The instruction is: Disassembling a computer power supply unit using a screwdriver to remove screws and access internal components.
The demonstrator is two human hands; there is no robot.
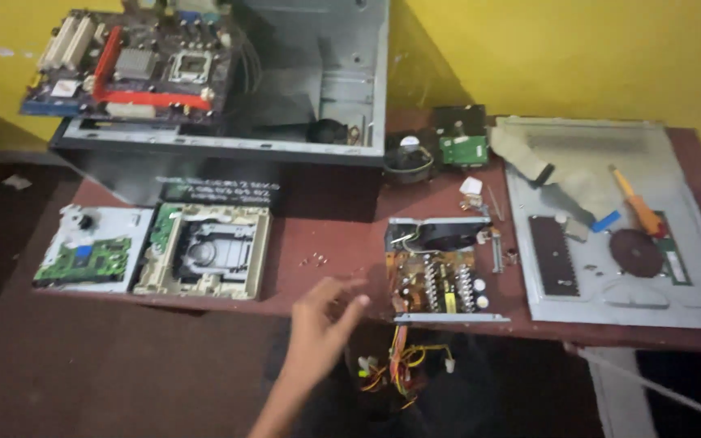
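Left hand: blurred, fingers spread, holding nothing, over the desk edge.
Right hand: out of view.
Open power supply: just right of the hand; wires hang below.
Small screws: barely discernible.

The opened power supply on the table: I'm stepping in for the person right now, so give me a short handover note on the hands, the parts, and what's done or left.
Hands: only one hand shows, reaching in from the table's near edge, open and empty; which hand it is, I cannot tell.
Parts: it hovers just left of the opened power supply, whose wires hang over the edge. Small screws lie on the table ahead of the fingers.
Done: the power supply's cover is off, board exposed.
Left: nothing is gripped yet.
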